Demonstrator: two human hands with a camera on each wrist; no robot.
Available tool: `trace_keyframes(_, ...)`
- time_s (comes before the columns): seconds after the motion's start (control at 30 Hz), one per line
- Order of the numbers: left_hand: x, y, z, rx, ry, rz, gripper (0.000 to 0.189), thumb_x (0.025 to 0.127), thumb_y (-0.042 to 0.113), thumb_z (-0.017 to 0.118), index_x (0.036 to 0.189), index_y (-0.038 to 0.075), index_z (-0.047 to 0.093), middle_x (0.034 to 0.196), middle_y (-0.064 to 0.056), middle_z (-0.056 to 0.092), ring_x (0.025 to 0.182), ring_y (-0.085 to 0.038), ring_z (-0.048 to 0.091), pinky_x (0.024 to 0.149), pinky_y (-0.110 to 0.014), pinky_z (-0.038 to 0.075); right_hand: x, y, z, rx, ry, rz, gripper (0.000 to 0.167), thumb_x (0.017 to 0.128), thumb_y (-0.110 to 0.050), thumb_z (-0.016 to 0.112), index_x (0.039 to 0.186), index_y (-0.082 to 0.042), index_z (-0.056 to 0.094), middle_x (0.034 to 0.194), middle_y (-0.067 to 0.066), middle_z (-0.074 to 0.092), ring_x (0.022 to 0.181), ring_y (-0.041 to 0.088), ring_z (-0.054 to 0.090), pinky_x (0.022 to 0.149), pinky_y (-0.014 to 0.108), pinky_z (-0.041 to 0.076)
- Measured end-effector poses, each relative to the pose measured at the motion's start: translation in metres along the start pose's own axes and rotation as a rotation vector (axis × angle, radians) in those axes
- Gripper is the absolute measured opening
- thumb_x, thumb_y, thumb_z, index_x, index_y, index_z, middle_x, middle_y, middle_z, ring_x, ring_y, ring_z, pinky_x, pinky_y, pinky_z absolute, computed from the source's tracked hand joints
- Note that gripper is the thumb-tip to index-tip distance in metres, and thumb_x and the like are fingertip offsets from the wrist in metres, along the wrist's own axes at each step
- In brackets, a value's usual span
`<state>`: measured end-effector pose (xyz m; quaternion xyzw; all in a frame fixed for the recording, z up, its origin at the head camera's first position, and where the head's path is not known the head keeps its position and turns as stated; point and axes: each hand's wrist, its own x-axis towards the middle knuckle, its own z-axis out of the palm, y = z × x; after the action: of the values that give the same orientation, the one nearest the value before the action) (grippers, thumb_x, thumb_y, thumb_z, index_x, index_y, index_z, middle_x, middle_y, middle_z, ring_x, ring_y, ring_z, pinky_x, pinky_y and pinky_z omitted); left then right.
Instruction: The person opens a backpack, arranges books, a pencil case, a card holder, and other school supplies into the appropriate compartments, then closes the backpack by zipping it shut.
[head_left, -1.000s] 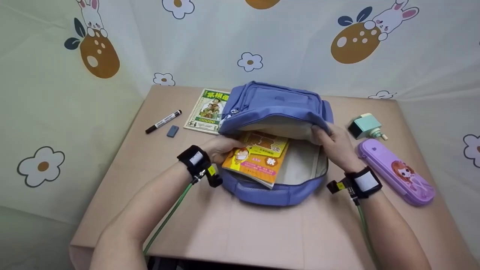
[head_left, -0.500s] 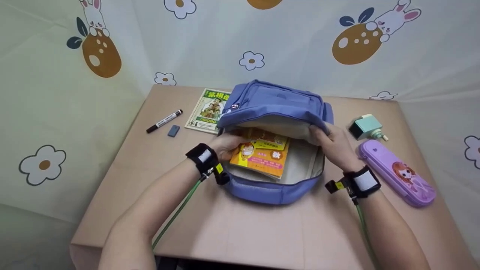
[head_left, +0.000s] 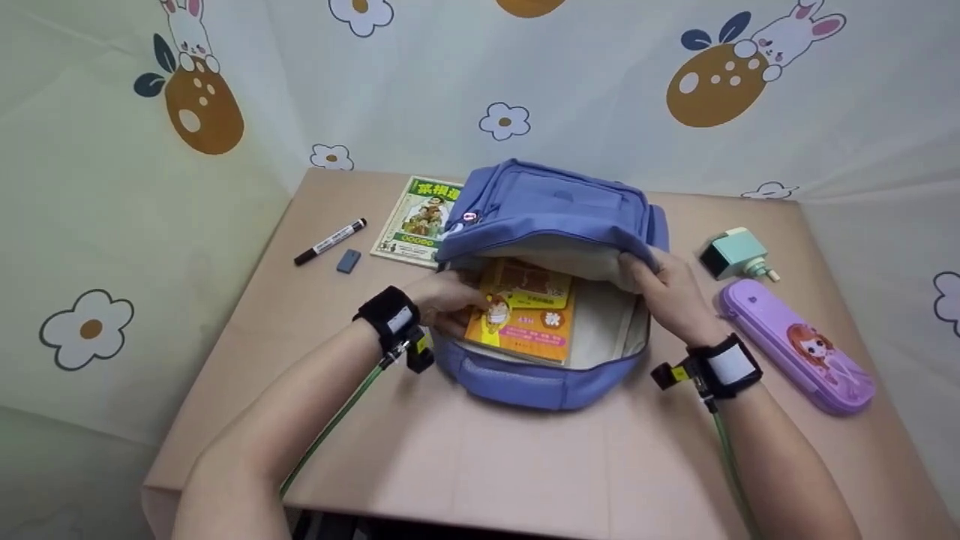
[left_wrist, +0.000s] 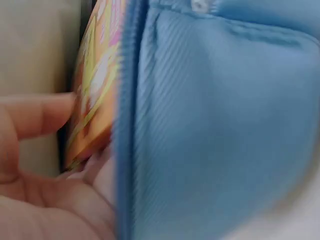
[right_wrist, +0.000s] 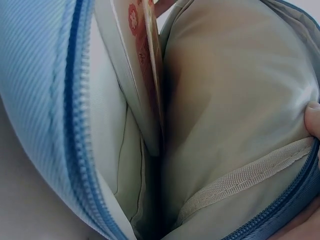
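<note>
A blue backpack (head_left: 517, 386) lies on the table with its main compartment unzipped and its pale lining showing. Inside rests an orange book (head_left: 517, 334), with a smaller yellow-covered book (head_left: 551, 300) on top. My left hand (head_left: 442, 296) pinches the orange book's left edge, thumb over the cover and fingers beneath; in the left wrist view the backpack's side hides part of that grip. At the right, my right hand (head_left: 667, 289) grips the backpack's upper flap and holds it raised. Its thumb (right_wrist: 314, 119) presses the lining in the right wrist view.
Left of the backpack lie a green comic-style book (head_left: 420, 221), partly covered by it, a black-and-white marker (head_left: 330, 241) and a small dark blue block (head_left: 349, 261). On the right are a teal pencil sharpener (head_left: 739, 253) and a purple pencil case (head_left: 799, 346).
The orange book has slid deeper into the backpack along with the yellow one. My left hand went in, then drew back slightly left. My right hand kept the flap raised.
</note>
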<state>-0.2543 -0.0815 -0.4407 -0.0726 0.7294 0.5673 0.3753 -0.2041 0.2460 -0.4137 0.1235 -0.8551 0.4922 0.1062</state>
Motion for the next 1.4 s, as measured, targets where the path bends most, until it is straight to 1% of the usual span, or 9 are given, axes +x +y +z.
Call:
trace_keyframes(0.13, -0.009, -0.001, -0.006, -0.108, -0.094, -0.079, 0.057, 0.089, -0.01, 0.063, 0.141, -0.001, 0.043, 0.119, -0.024, 0.063, 0.098, -0.034, 0.07, 0.079, -0.042, 0.061, 0.0, -0.001, 0.0, -0.011, 0.0, 0.005, 0.03, 0.104, -0.015, 0.06, 0.078, 0.0, 0.054, 0.069, 0.004, 0.047, 0.064, 0.015, 0.046, 0.055, 0.026, 0.036)
trace_keyframes(0.27, -0.007, -0.002, -0.004, -0.208, -0.08, -0.088, 0.052, 0.089, -0.016, 0.058, 0.138, -0.008, 0.043, 0.124, -0.026, 0.058, 0.107, -0.037, 0.067, 0.083, -0.04, 0.06, 0.001, -0.001, 0.001, -0.021, 0.003, 0.003, 0.031, 0.104, -0.015, 0.06, 0.078, 0.001, 0.055, 0.07, 0.005, 0.048, 0.066, 0.016, 0.047, 0.057, 0.027, 0.037)
trace_keyframes(0.57, 0.01, -0.007, 0.011, -0.309, 0.051, 0.098, 0.047, 0.096, -0.006, 0.063, 0.14, -0.009, 0.046, 0.125, -0.025, 0.061, 0.076, -0.029, 0.074, 0.084, -0.039, 0.059, -0.003, 0.001, -0.001, -0.007, 0.011, 0.013, 0.026, 0.104, -0.016, 0.059, 0.091, 0.006, 0.066, 0.081, 0.011, 0.055, 0.078, 0.018, 0.051, 0.066, 0.025, 0.04)
trace_keyframes(0.67, 0.012, -0.009, 0.013, -0.303, 0.064, 0.16, 0.045, 0.097, -0.003, 0.063, 0.138, -0.01, 0.047, 0.126, -0.026, 0.062, 0.076, -0.028, 0.075, 0.086, -0.039, 0.059, -0.004, 0.002, -0.002, -0.004, 0.026, 0.006, 0.023, 0.104, -0.014, 0.058, 0.101, 0.006, 0.07, 0.088, 0.012, 0.057, 0.083, 0.017, 0.051, 0.07, 0.023, 0.04)
trace_keyframes(0.87, -0.001, -0.007, 0.007, -0.192, 0.04, 0.221, 0.051, 0.096, -0.002, 0.065, 0.143, -0.009, 0.045, 0.133, -0.025, 0.058, 0.099, -0.033, 0.071, 0.095, -0.04, 0.055, -0.001, 0.021, -0.003, 0.05, 0.036, 0.022, 0.028, 0.105, -0.016, 0.059, 0.086, 0.004, 0.06, 0.072, 0.004, 0.051, 0.067, 0.013, 0.047, 0.058, 0.025, 0.036)
trace_keyframes(1.03, -0.021, -0.005, -0.011, 0.07, 0.02, 0.292, 0.044, 0.096, -0.001, 0.061, 0.137, -0.012, 0.053, 0.122, -0.023, 0.062, 0.091, -0.026, 0.064, 0.089, -0.038, 0.055, 0.004, 0.043, -0.002, 0.054, 0.043, 0.035, 0.033, 0.105, -0.025, 0.06, 0.083, -0.001, 0.059, 0.07, 0.001, 0.051, 0.066, 0.014, 0.048, 0.057, 0.027, 0.037)
trace_keyframes(1.13, -0.033, -0.005, -0.028, 0.1, 0.02, 0.306, 0.035, 0.098, 0.0, 0.055, 0.13, -0.013, 0.06, 0.119, -0.029, 0.066, 0.096, -0.032, 0.068, 0.091, -0.037, 0.056, 0.006, 0.044, -0.004, 0.037, 0.039, 0.023, 0.034, 0.104, -0.03, 0.06, 0.087, -0.001, 0.063, 0.076, 0.004, 0.055, 0.072, 0.016, 0.052, 0.062, 0.027, 0.04)
trace_keyframes(1.27, -0.037, -0.003, -0.051, 0.032, 0.134, 0.363, 0.033, 0.1, 0.0, 0.047, 0.127, -0.012, 0.062, 0.124, -0.031, 0.065, 0.111, -0.039, 0.067, 0.097, -0.043, 0.054, 0.006, 0.043, -0.008, 0.022, 0.056, 0.026, 0.038, 0.104, -0.034, 0.06, 0.087, -0.001, 0.064, 0.079, 0.006, 0.056, 0.071, 0.016, 0.052, 0.06, 0.027, 0.04)
trace_keyframes(1.4, -0.026, -0.01, -0.071, 0.309, 0.375, 0.445, 0.037, 0.101, 0.007, 0.046, 0.133, -0.007, 0.061, 0.129, -0.024, 0.064, 0.116, -0.034, 0.063, 0.1, -0.042, 0.051, 0.003, 0.042, -0.011, 0.005, 0.061, 0.051, 0.042, 0.104, -0.036, 0.06, 0.082, 0.0, 0.059, 0.077, 0.005, 0.053, 0.067, 0.016, 0.049, 0.056, 0.028, 0.038)
